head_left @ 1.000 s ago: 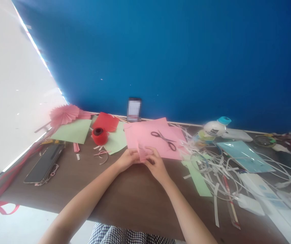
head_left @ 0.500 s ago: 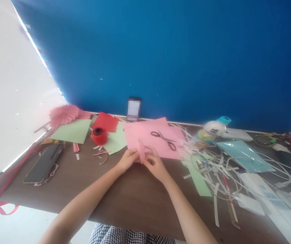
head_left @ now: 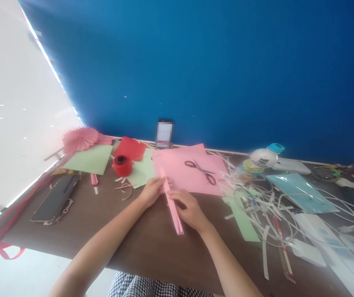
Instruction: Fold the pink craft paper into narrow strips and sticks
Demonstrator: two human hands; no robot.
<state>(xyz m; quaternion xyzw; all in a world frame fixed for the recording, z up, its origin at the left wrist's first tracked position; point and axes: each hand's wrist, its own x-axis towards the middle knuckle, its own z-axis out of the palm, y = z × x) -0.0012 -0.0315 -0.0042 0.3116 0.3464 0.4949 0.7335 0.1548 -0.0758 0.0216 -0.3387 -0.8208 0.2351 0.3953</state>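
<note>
A long, narrow pleated strip of pink paper (head_left: 173, 208) lies lengthwise on the brown table (head_left: 152, 247), running from near the pink sheets toward me. My left hand (head_left: 152, 191) pinches its far end with curled fingers. Along its middle, my right hand (head_left: 189, 210) holds it with fingers folded against the strip. Both forearms reach in from the bottom edge.
Pink paper sheets (head_left: 183, 171) with black scissors (head_left: 200, 170) lie just beyond my hands. Left: a red tape roll (head_left: 122, 165), green paper (head_left: 87, 159), a pink paper fan (head_left: 78, 139), a phone (head_left: 55, 198). Right: white paper strips (head_left: 269, 206), a glue bottle (head_left: 261, 156). A blue wall stands behind.
The pink folded paper went from a short bundle held upright between both hands to a long strip laid flat on the table. My right hand moved toward me along it.
</note>
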